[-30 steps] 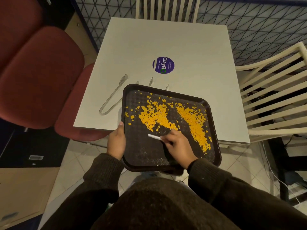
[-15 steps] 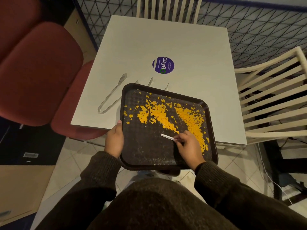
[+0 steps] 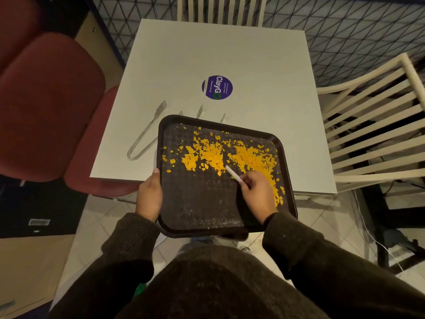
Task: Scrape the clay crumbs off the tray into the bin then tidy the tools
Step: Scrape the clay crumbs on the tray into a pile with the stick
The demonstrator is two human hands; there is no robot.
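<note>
A dark plastic tray (image 3: 197, 210) hangs half over the near edge of the white table (image 3: 230, 54). Orange clay crumbs (image 3: 230, 155) are spread across its far half and down its right side. My left hand (image 3: 149, 196) grips the tray's left rim, thumb on top. My right hand (image 3: 257, 194) is over the tray and holds a thin white scraper (image 3: 233, 173), its tip at the near edge of the middle crumb pile. Metal tongs (image 3: 147, 134) lie on the table left of the tray. Tips of three small tools (image 3: 199, 110) stick out behind the tray's far rim.
A round purple sticker (image 3: 217, 87) sits mid-table. A red padded chair (image 3: 46, 107) stands at the left, a cream slatted chair (image 3: 372, 134) at the right, another at the far side. A dark object (image 3: 232, 237) shows below the tray's near edge. Tiled floor lies under me.
My right hand has swung the scraper from the tray's middle-left toward the right and forward, up to the crumb pile. The crumbs look pushed further away. My left hand keeps its grip.
</note>
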